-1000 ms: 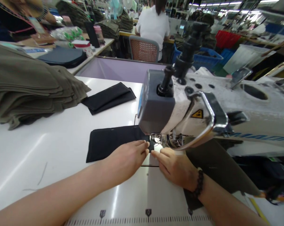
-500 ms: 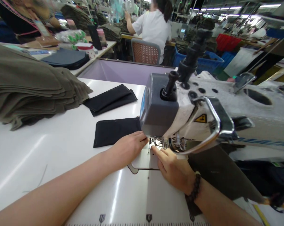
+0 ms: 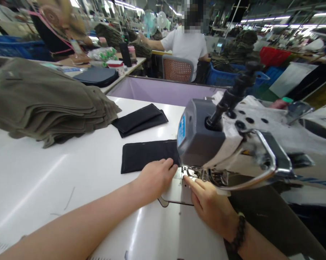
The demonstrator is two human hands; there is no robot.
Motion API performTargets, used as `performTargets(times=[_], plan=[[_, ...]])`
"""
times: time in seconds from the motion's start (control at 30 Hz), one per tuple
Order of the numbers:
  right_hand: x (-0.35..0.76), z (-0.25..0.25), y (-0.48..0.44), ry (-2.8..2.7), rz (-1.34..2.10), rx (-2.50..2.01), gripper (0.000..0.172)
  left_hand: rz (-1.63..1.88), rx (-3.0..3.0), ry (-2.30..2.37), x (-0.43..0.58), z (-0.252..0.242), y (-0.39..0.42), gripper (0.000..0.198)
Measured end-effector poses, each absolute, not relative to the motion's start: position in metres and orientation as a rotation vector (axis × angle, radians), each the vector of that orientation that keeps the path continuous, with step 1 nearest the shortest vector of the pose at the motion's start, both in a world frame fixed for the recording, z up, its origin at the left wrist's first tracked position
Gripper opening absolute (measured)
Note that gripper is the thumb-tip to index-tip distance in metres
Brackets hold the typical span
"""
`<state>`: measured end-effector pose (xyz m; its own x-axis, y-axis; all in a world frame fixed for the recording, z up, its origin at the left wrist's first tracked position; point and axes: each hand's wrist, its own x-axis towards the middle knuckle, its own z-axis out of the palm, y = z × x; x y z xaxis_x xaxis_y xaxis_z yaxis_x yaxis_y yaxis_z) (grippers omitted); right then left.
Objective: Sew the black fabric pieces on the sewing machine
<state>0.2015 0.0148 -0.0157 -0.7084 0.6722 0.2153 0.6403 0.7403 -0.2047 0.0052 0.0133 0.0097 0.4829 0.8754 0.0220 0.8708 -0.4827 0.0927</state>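
Left hand [image 3: 156,178], bare: laid at the near edge of a black fabric piece [image 3: 141,157], fingers bent; whether the edge is pinched or merely pressed cannot be told. Right hand [image 3: 210,198], bare, with a dark beaded bracelet [image 3: 240,231] worn at the wrist: index finger stretched to the metal plate [image 3: 173,191], just beside the needle area [image 3: 185,172]; nothing is seen to be grasped. Black fabric piece: laid flat on the white tabletop [image 3: 103,202], its right end hidden by the sewing machine [image 3: 201,135]; whether that end is caught under the needle cannot be seen. Two further black pieces [image 3: 141,121], overlapped, are placed beyond it; at far left, olive cloth [image 3: 57,101] is stacked. Beside the right forearm, a dark olive panel [image 3: 263,213] is spread. Risks, as judged: a fingertip could be pierced, were the machine run with the right index finger left so near the needle; the piece could be skewed, were it pressed unevenly by the left hand alone; its left end, held by neither hand, could be swung round; the edge could be puckered by a tug.
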Motion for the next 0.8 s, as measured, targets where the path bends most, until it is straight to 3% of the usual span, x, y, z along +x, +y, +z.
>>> performTargets(times=[0.2, 0.37, 0.5, 0.6, 0.8], plan=[[0.206, -0.004, 0.013, -2.677, 0.069, -0.738, 0.035, 0.321, 2.555, 1.834, -0.010, -0.011, 0.023, 0.048], [0.217, 0.033, 0.000, -2.753, -0.159, -0.609, 0.037, 0.105, 2.676, 1.711, -0.013, 0.006, 0.015, 0.042], [0.246, 0.060, -0.016, -2.844, -0.020, -0.909, 0.021, -0.007, 2.805, 1.326, -0.011, 0.036, -0.016, 0.035], [0.273, 0.064, -0.034, -2.863, 0.104, -1.266, 0.007, 0.115, 2.787, 1.222, -0.012, 0.047, -0.042, 0.032], [0.301, 0.038, -0.074, -2.723, 0.252, -1.645, 0.022, 0.268, 2.737, 1.082, -0.012, 0.037, -0.078, 0.038]])
